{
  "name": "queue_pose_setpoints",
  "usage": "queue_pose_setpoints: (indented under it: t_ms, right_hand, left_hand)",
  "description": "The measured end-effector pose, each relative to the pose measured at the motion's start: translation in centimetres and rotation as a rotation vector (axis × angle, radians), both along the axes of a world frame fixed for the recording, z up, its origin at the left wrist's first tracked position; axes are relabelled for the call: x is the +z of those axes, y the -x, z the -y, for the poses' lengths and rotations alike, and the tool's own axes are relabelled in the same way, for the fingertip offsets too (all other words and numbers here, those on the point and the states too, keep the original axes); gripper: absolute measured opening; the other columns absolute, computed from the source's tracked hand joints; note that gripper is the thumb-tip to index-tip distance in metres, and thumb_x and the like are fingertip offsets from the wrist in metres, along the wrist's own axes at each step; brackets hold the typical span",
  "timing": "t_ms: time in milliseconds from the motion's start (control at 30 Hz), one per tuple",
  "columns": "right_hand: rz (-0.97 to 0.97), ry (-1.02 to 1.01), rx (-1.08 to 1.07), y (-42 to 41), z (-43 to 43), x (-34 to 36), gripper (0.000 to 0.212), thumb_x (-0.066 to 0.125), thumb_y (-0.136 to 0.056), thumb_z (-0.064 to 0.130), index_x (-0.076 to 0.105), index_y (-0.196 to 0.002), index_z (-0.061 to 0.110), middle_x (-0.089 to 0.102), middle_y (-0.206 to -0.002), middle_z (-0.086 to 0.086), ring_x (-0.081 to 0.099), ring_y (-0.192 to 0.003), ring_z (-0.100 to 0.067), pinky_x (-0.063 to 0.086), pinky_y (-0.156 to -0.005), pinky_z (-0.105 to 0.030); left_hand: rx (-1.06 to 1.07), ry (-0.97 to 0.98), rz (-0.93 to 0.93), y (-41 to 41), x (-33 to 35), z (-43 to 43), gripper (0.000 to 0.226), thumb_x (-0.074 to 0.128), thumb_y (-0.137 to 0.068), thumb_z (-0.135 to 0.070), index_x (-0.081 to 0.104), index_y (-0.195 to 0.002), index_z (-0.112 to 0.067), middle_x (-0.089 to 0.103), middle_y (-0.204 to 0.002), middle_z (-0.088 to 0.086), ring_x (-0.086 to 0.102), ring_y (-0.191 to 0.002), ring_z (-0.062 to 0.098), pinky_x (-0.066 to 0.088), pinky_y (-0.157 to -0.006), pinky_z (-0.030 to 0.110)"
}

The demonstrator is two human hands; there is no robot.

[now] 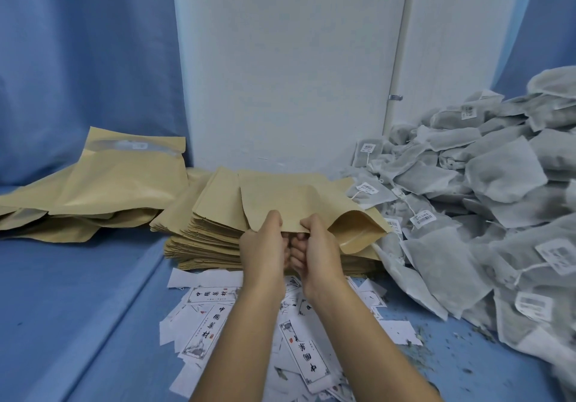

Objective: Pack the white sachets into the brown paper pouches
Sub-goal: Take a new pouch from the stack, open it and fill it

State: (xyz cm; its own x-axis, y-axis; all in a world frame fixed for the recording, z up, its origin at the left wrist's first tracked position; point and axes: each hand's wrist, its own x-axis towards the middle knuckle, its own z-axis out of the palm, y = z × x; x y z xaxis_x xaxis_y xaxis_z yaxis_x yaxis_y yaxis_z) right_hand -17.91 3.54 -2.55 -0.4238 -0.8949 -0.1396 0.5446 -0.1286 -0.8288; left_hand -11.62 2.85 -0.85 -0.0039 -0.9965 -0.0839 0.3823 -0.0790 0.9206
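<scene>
While I face the white wall, the blue-covered desk (pixel 78 292) spreads below me. The heap of white sachets (pixel 467 183) fills its right side, near my right hand but apart from it. Bulging brown pouches (pixel 109 189) lie far left. The stack of flat brown paper pouches (pixel 205 230) sits dead centre. Printed paper labels (pixel 205 323) are scattered under my forearms.

The top pouch (pixel 280 199) lies on the stack, its near edge lifted. My left hand (pixel 263 249) and right hand (pixel 318 252) pinch that edge side by side, almost touching. Thumbs sit on top; my fingers (pixel 299 238) curl underneath. The pouch mouth gapes just right of my right hand.
</scene>
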Motion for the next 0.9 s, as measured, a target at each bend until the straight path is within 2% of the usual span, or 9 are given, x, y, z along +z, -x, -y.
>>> queue_pose_setpoints:
  t_ms: [100, 200, 267, 367, 433, 533, 667, 767, 900]
  right_hand:
    - [0.029, -0.006, -0.012, -0.05, -0.10, -0.08, 0.032, 0.044, -0.090, 0.023, 0.036, -0.061, 0.015, 0.030, -0.038, 0.007, 0.020, -0.030, -0.007, 0.016, -0.030, -0.017]
    - [0.066, 0.019, -0.101, -0.35, 0.00, -0.19, 0.030, 0.043, -0.090, 0.013, 0.033, -0.061, 0.016, 0.027, -0.036, 0.009, 0.020, -0.029, -0.006, 0.018, -0.029, -0.018]
    - [0.042, 0.032, -0.063, -0.43, -0.03, -0.12, 0.032, 0.043, -0.090, 0.012, 0.033, -0.060, 0.016, 0.028, -0.036, 0.009, 0.022, -0.028, -0.006, 0.019, -0.029, -0.017]
    - [0.032, 0.020, 0.019, -0.17, -0.25, 0.07, 0.034, 0.046, -0.090, 0.017, 0.035, -0.058, 0.015, 0.033, -0.036, 0.007, 0.025, -0.026, -0.005, 0.020, -0.029, -0.017]
    - [0.107, 0.033, 0.018, -0.17, -0.20, -0.13, 0.034, 0.047, -0.090, 0.020, 0.034, -0.059, 0.015, 0.029, -0.037, 0.007, 0.020, -0.028, -0.006, 0.016, -0.029, -0.017]
    - [0.207, 0.070, -0.010, -0.47, 0.14, -0.55, 0.033, 0.045, -0.089, 0.013, 0.032, -0.059, 0.017, 0.023, -0.038, 0.008, 0.016, -0.029, -0.006, 0.014, -0.029, -0.018]
    - [0.140, 0.043, 0.068, -0.39, -0.07, -0.39, 0.032, 0.047, -0.089, 0.014, 0.036, -0.059, 0.015, 0.030, -0.036, 0.007, 0.020, -0.027, -0.005, 0.016, -0.029, -0.017]
    - [0.239, 0.064, 0.093, -0.03, -0.14, -0.39, 0.032, 0.047, -0.087, 0.019, 0.034, -0.058, 0.017, 0.024, -0.039, 0.007, 0.015, -0.030, -0.006, 0.013, -0.029, -0.018]
    - [0.255, 0.066, 0.066, 0.17, 0.15, -0.58, 0.029, 0.044, -0.086, 0.011, 0.032, -0.060, 0.017, 0.021, -0.038, 0.008, 0.013, -0.028, -0.006, 0.012, -0.028, -0.017]
  left_hand:
    - [-0.011, -0.012, 0.002, -0.45, 0.00, 0.18, 0.024, 0.050, -0.082, -0.009, 0.043, -0.059, -0.010, 0.034, -0.036, -0.005, 0.023, -0.029, 0.008, 0.017, -0.033, 0.012]
    - [0.058, 0.000, 0.019, -0.47, -0.15, 0.26, 0.025, 0.051, -0.081, -0.012, 0.041, -0.058, -0.012, 0.033, -0.040, -0.005, 0.023, -0.031, 0.008, 0.018, -0.034, 0.014]
    - [0.055, 0.014, 0.048, -0.07, -0.20, -0.01, 0.027, 0.051, -0.081, -0.014, 0.040, -0.057, -0.014, 0.034, -0.044, -0.002, 0.025, -0.033, 0.010, 0.020, -0.035, 0.015]
    - [-0.043, 0.007, 0.089, 0.17, 0.17, -0.30, 0.028, 0.052, -0.083, -0.011, 0.046, -0.056, -0.010, 0.040, -0.036, -0.004, 0.030, -0.026, 0.008, 0.024, -0.032, 0.011]
    - [-0.040, 0.000, 0.055, 0.02, 0.24, -0.09, 0.027, 0.051, -0.083, -0.009, 0.044, -0.057, -0.010, 0.035, -0.034, -0.005, 0.025, -0.026, 0.007, 0.020, -0.032, 0.011]
    - [0.030, 0.009, 0.061, -0.23, -0.02, 0.06, 0.028, 0.052, -0.082, -0.011, 0.039, -0.056, -0.013, 0.033, -0.040, -0.004, 0.024, -0.031, 0.008, 0.020, -0.033, 0.013]
    - [-0.080, 0.009, 0.130, -0.15, 0.04, -0.15, 0.033, 0.053, -0.083, -0.013, 0.046, -0.050, -0.009, 0.039, -0.035, -0.003, 0.028, -0.026, 0.009, 0.024, -0.032, 0.011]
    - [-0.058, 0.000, 0.087, -0.50, 0.14, 0.22, 0.027, 0.052, -0.084, -0.011, 0.045, -0.058, -0.008, 0.033, -0.033, -0.007, 0.022, -0.027, 0.007, 0.018, -0.032, 0.012]
    - [-0.067, 0.010, 0.084, -0.72, 0.01, 0.45, 0.026, 0.051, -0.084, -0.013, 0.043, -0.059, -0.009, 0.028, -0.038, -0.005, 0.017, -0.032, 0.009, 0.013, -0.035, 0.013]
